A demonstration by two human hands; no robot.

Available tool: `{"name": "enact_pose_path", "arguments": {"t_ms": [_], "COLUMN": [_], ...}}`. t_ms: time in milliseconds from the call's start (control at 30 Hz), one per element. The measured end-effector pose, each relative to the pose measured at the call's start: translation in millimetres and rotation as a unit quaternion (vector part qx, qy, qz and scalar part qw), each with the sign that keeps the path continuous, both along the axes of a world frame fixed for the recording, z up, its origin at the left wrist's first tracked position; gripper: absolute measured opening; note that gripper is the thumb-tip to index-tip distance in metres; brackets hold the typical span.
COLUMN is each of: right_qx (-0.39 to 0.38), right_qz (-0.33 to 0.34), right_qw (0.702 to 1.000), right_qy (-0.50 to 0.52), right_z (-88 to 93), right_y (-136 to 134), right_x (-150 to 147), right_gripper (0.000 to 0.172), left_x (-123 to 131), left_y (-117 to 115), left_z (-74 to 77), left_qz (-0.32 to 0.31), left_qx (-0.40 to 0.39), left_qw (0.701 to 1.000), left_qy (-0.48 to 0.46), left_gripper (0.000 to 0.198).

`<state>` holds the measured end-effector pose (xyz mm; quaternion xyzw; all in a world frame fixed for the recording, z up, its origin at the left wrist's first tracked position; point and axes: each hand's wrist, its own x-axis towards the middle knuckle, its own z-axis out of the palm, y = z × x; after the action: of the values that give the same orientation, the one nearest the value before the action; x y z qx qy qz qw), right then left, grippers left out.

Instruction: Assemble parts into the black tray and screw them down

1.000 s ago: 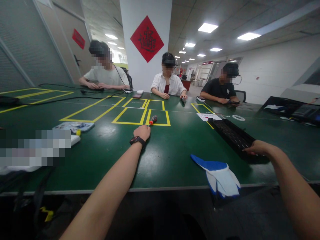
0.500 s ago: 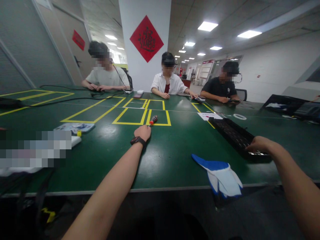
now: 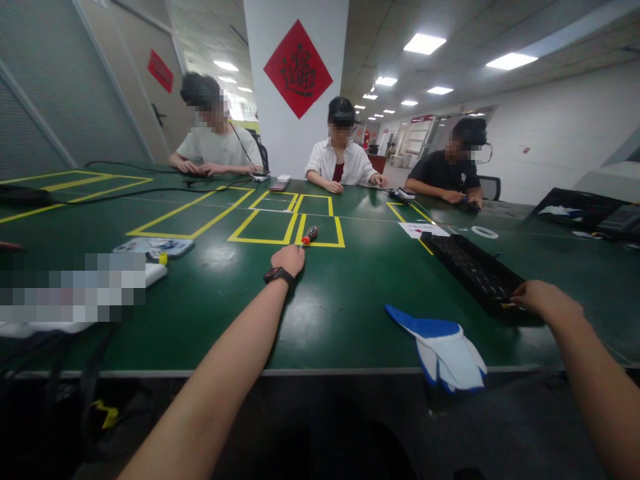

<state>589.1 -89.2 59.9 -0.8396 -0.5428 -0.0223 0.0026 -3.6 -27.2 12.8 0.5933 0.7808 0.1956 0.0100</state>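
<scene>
A screwdriver point(image 3: 311, 234) with a dark handle and a red-orange collar points away from me over the yellow taped squares. My left hand point(image 3: 289, 261), wearing a black watch, is closed around its shaft end. At the right lies a long black tray point(image 3: 467, 267) with small pieces in its compartments. My right hand point(image 3: 543, 299) is at the tray's near end, fingers pinched together over the rim. Whatever is between those fingertips is too small to make out. Between my arms, a blue and white glove point(image 3: 443, 347) hangs partly over the table edge.
Yellow tape outlines point(image 3: 270, 241) mark the green table point(image 3: 340, 300). A paper sheet point(image 3: 423, 230) and a white ring point(image 3: 485, 232) lie behind the tray. At left are a patterned flat case point(image 3: 155, 247) and cables. Three people point(image 3: 345, 157) sit across the table.
My right hand has drawn back from inside the tray to its near rim, fingers now pinched. My left hand keeps hold of the screwdriver. The whole view has shifted slightly.
</scene>
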Motion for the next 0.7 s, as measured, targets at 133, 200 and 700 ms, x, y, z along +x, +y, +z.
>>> {"name": "enact_pose_path", "arguments": {"t_ms": [133, 200, 700], "right_qx": [-0.033, -0.034, 0.063], "right_qz": [-0.023, 0.009, 0.108], "right_qw": [0.999, 0.999, 0.992], "right_qy": [0.016, 0.007, 0.013], "right_z": [6.6, 7.9, 7.9], "right_y": [-4.7, -4.5, 11.2], "right_x": [-7.5, -7.1, -11.7], "right_gripper": [0.022, 0.021, 0.036], "left_x": [0.0, 0.0, 0.2], "left_y": [-0.2, -0.3, -2.0], "left_z": [0.3, 0.3, 1.4], "left_qz": [0.0, -0.001, -0.004], "left_qx": [0.001, 0.002, -0.004], "left_qw": [1.0, 1.0, 1.0], "left_qy": [0.001, 0.002, 0.008], "left_gripper": [0.041, 0.041, 0.043]}}
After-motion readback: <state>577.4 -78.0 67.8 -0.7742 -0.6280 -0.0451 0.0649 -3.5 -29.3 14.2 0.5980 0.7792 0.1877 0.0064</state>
